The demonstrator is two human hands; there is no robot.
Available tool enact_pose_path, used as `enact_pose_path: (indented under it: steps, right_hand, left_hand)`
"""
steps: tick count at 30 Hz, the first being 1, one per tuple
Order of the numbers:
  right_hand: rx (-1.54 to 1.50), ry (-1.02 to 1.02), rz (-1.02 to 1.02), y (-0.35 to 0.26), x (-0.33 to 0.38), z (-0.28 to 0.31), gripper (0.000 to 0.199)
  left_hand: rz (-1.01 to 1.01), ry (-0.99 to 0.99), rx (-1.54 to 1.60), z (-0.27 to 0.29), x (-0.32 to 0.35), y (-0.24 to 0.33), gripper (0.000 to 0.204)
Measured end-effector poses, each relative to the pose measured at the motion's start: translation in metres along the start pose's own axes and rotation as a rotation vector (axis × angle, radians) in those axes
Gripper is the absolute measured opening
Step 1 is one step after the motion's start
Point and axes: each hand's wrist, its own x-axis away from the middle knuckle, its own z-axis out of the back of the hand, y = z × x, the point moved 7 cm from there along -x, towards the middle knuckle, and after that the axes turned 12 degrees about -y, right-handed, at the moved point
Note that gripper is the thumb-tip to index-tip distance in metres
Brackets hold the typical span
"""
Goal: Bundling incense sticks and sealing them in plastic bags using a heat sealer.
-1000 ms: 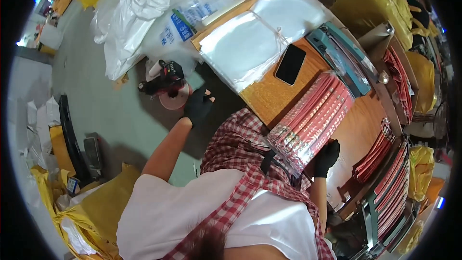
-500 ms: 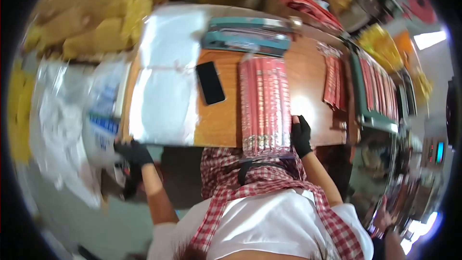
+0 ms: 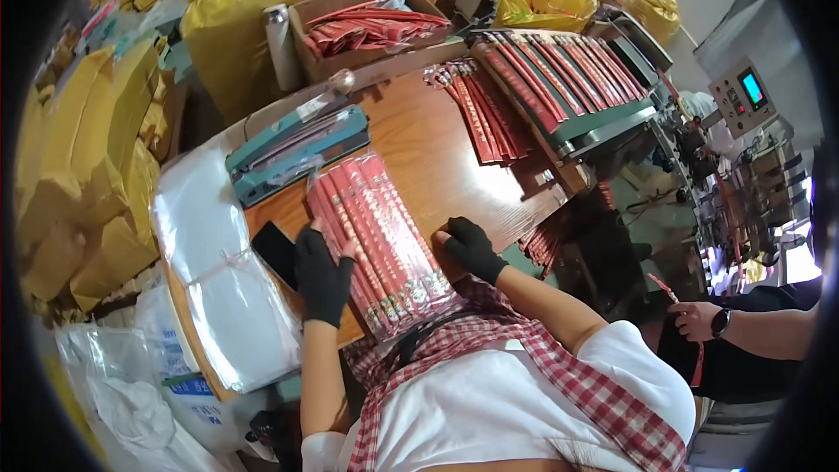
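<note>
A clear plastic pack of long, slim red packets (image 3: 384, 227) lies tilted on the wooden table, its near end by my apron. My left hand (image 3: 322, 275), in a black fingerless glove, grips the pack's left edge with the thumb on top; some fingers are partly hidden. Just right of the pack, my right hand (image 3: 472, 249), gloved the same way, rests at the table with its fingers curled in and nothing visible in them. Partly behind my left hand is a black phone (image 3: 274, 253).
Clear plastic bags (image 3: 205, 218) lie stacked on the left. Beyond the pack stands a teal box (image 3: 301, 153). Loose red packets (image 3: 481, 118) lie near a green tray (image 3: 603, 122) of more packets. At the right, another person's hand (image 3: 696, 321) holds a red strip.
My left hand has come from beyond the table's left edge onto the pack. My view has turned rightward, so the table appears slanted. My right hand stays beside the pack.
</note>
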Motion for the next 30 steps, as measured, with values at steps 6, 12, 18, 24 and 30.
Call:
enact_pose_path:
  steps: [6, 12, 18, 24, 30]
  right_hand:
    - [0.263, 0.302, -0.098, 0.07, 0.016, 0.07, 0.018]
    - [0.434, 0.49, -0.077, 0.105, -0.003, 0.122, 0.04]
    - [0.507, 0.188, 0.225, 0.044, -0.166, 0.086, 0.06]
    - [0.544, 0.191, -0.189, 0.077, -0.317, 0.108, 0.05]
    - [0.651, -0.093, 0.237, 0.07, -0.303, 0.061, 0.023]
  left_hand:
    - [0.308, -0.116, 0.002, -0.022, -0.1, -0.098, 0.06]
    - [0.319, -0.028, -0.047, -0.033, -0.138, -0.09, 0.07]
    - [0.274, -0.368, -0.657, -0.107, -0.076, 0.042, 0.092]
    - [0.393, -0.507, -0.64, -0.111, -0.036, 0.099, 0.077]
    - [0.394, -0.431, -0.676, -0.103, -0.057, 0.069, 0.076]
